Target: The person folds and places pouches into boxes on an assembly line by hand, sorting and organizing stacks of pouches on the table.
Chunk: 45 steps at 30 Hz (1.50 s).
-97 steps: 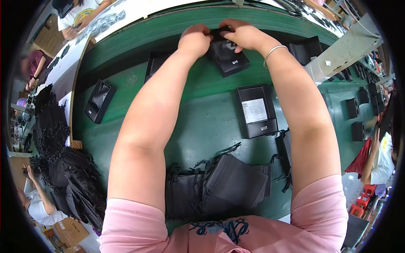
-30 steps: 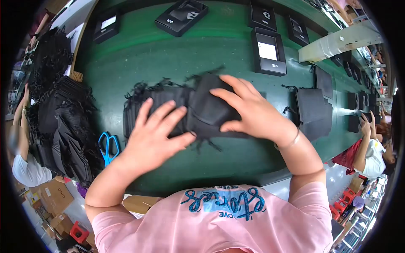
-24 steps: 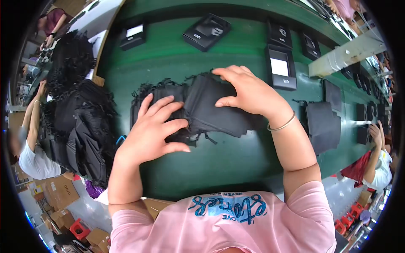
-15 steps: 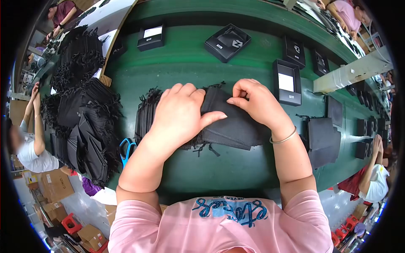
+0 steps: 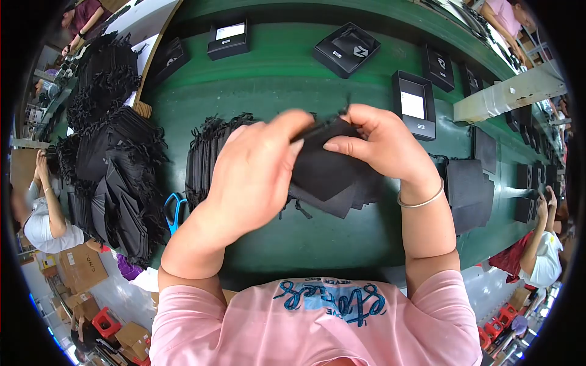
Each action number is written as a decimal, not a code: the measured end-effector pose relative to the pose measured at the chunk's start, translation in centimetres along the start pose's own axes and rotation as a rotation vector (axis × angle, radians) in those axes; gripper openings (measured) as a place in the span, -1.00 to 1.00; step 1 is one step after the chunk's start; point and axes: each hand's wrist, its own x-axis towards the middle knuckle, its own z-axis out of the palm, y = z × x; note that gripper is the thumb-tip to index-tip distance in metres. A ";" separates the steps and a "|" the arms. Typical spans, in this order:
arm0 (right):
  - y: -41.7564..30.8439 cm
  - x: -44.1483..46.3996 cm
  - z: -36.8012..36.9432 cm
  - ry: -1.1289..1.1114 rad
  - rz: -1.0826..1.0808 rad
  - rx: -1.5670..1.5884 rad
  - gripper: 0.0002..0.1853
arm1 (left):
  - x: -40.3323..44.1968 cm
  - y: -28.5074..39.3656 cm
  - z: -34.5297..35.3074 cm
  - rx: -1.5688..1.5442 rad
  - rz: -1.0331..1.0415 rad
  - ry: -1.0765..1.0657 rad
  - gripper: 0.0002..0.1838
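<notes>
A black drawstring pouch (image 5: 325,135) is lifted at its top edge between my two hands. My left hand (image 5: 259,165) pinches its left corner with thumb and fingers. My right hand (image 5: 387,143), with a bangle on the wrist, grips the right corner near the cord. More black pouches (image 5: 348,198) lie fanned out beneath it on the green table (image 5: 293,244). Beside my left hand a row of pouches (image 5: 204,158) stands packed together, partly hidden by that hand.
Blue scissors (image 5: 175,212) lie at the left, by a large heap of black pouches (image 5: 116,183). Several black boxes, one open with a white paper (image 5: 413,105), stand along the back. More pouches (image 5: 467,189) lie right, near a metal beam (image 5: 513,94). People work at both sides.
The hands have gone from resting over the pouches to holding one by its top corners, and it is now raised off the pile. The camera view has shifted slightly.
</notes>
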 end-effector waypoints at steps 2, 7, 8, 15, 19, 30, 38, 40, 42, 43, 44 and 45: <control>0.2 -0.1 0.2 0.006 0.017 0.216 -0.75 | -0.1 0.5 0.6 0.115 0.253 0.057 -0.76; 0.9 0.2 1.6 0.045 -0.094 0.544 -0.72 | -0.7 0.9 4.1 0.317 0.423 0.200 -0.74; 0.9 0.3 1.6 0.055 -0.138 0.616 -0.71 | -0.7 0.8 4.2 0.343 0.431 0.221 -0.73; -0.9 -0.2 0.4 0.047 0.026 0.523 -0.71 | 0.1 -1.6 2.2 -0.055 0.194 0.076 -0.65; -3.0 -1.2 0.1 0.062 -0.040 0.229 -0.73 | 0.1 -1.8 2.2 -0.592 -0.298 -0.014 -0.68; -4.4 0.1 -0.8 0.019 -0.044 -0.063 -0.82 | 1.9 -1.8 -0.4 -0.109 0.312 0.035 -0.63; -4.3 6.0 -4.0 0.047 -0.195 -0.273 -0.82 | 8.3 -5.1 -0.4 -0.420 0.071 0.138 -0.87; -3.1 9.9 -4.8 0.206 -0.298 -0.396 -0.81 | 11.8 -6.1 -0.4 -0.283 0.129 0.285 -0.88; -1.4 14.3 -5.4 0.309 -0.349 -0.402 -0.79 | 15.5 -7.4 -0.4 -0.383 0.003 0.286 -0.87; -0.4 16.1 -5.6 0.407 -0.403 -0.402 -0.77 | 17.2 -8.0 -0.5 -0.478 -0.131 0.286 -0.85; 0.5 17.5 -5.9 0.416 -0.405 -0.408 -0.77 | 18.7 -8.9 -0.1 -0.481 -0.121 0.285 -0.85; 1.7 19.2 -6.4 0.405 -0.329 -0.405 -0.76 | 20.7 -10.5 0.8 -0.472 -0.119 0.287 -0.85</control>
